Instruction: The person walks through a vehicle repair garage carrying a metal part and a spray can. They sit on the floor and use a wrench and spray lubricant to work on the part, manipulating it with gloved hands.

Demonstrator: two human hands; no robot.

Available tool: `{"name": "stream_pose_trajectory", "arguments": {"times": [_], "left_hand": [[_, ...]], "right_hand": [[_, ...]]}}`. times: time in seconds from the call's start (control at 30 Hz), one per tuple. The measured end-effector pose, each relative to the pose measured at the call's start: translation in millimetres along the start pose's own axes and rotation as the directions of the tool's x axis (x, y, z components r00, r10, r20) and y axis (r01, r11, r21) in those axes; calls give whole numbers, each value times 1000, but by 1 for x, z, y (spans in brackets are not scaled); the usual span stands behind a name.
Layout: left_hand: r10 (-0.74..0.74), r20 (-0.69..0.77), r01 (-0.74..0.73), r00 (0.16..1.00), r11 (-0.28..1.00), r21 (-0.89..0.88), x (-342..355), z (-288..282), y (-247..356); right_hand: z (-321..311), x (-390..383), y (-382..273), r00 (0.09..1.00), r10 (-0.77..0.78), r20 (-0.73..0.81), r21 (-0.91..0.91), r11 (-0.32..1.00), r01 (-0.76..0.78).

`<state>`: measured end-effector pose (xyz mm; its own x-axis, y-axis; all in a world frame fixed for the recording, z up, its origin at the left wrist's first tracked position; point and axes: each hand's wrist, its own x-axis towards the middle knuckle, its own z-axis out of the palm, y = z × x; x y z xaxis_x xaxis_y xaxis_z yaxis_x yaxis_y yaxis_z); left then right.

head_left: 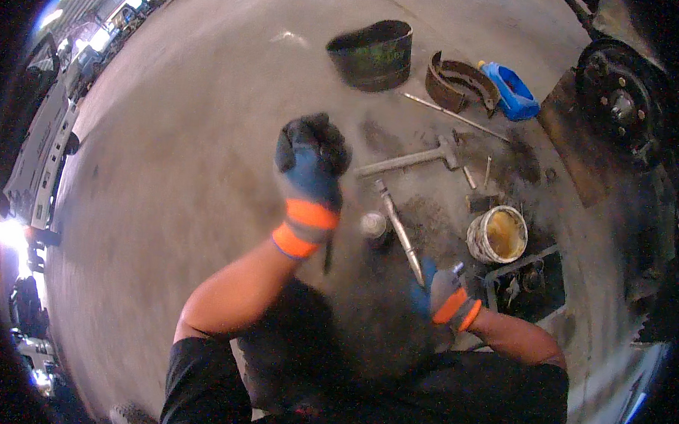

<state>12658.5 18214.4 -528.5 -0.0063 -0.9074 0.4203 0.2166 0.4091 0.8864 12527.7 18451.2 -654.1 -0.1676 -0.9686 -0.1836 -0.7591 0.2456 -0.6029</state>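
Note:
My left hand (312, 147), in a blue, grey and orange glove, is raised at the centre with its fingers curled closed. A thin dark rod (327, 258) shows below its wrist; I cannot tell whether that hand holds it. My right hand (435, 290), gloved alike, grips the lower end of a long metal bar (400, 230). Beside the bar stands a small silver can (373, 225). Beyond it a metal hammer-like tool (405, 160) lies on the floor. Right of the bar is a white tub (503, 234) of yellowish grease.
A black bucket (369, 56), curved rusty brake shoes (450, 85), a blue jug (508, 91) and a long rod (451, 115) lie ahead. A wheel hub (621, 110) is at the right, above a metal plate (576, 172). A dark tray (531, 282) sits near my right arm. Vehicles line the left.

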Motion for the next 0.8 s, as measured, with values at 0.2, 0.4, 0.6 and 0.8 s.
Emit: {"name": "stream_pose_trajectory", "arguments": {"times": [0.2,0.4,0.6,0.8], "left_hand": [[18,157,-37,987,993,113,-9,-12,16],[65,227,-105,972,980,169,-14,-12,27],[-77,359,-9,930,973,231,-5,-27,13],[-805,344,862,484,370,-346,0,-25,-17]], "right_hand": [[65,16,76,989,111,-99,258,963,-83],[138,6,151,992,-72,-106,235,967,95],[176,19,210,935,276,224,805,488,-337],[115,16,183,1000,24,-15,601,799,-10]]}}
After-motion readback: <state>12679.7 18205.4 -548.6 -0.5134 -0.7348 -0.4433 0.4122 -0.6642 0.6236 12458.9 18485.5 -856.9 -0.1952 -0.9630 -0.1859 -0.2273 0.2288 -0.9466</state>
